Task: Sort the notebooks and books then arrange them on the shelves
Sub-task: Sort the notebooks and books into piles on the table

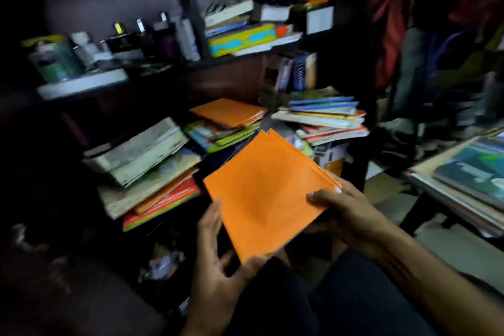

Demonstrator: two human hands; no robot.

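Observation:
A thin stack of orange notebooks (pixel 266 194) is held in front of me with both hands. My left hand (pixel 218 264) grips its near left corner, thumb at the bottom edge. My right hand (pixel 346 213) pinches the right corner, thumb on top of the cover. Behind it, a dark shelf (pixel 234 58) carries untidy piles: another orange notebook (pixel 227 112) on a colourful pile, worn grey books (pixel 141 150) at the left, and a tall mixed pile (pixel 327 120) at the right.
The upper shelf bears bottles and jars (pixel 109 46), a yellow-and-blue box (pixel 241 39) and more books. Upright books (pixel 297 71) stand behind the right pile. A table with large books (pixel 469 174) is at the right. Clothes (pixel 392 22) hang beyond it.

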